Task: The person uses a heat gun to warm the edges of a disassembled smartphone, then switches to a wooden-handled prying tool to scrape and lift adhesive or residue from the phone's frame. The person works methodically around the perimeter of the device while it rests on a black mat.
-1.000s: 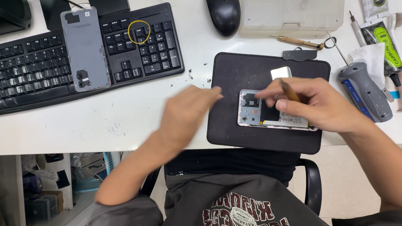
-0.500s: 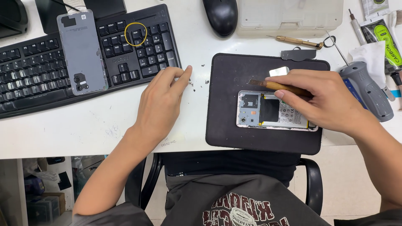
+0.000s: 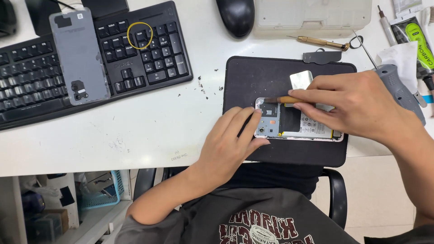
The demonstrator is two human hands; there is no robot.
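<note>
Our right hand (image 3: 361, 106) pinches a small wooden-handled tool (image 3: 285, 100) between thumb and fingers, its dark tip lying over the top end of an opened phone (image 3: 296, 124). Our left hand (image 3: 230, 144) grasps nothing; its fingers are laid flat and loosely spread, pressing on the phone's left end and the edge beside it. The phone lies face down with its back off, its inner parts showing, near the middle of a black mat (image 3: 253, 77) at the front edge of the white desk (image 3: 135, 131). A small silver plate (image 3: 301, 79) sits on the mat just above the phone, touching or nearly touching our right hand.

Beyond the mat, a thin brass screwdriver (image 3: 318, 43) and a dark flat pick (image 3: 322, 57) lie near its upper edge, and a grey-handled driver (image 3: 398, 88) rests to the right of our right hand. Well to the left, the grey back cover (image 3: 79, 56) of a phone lies on a black keyboard (image 3: 153, 54), where a yellow ring (image 3: 139, 35) also sits on the keys. A black mouse (image 3: 235, 16) lies at the top, beside a pale plastic box (image 3: 312, 16). Dark crumbs (image 3: 201, 83) speckle the desk between keyboard and mat.
</note>
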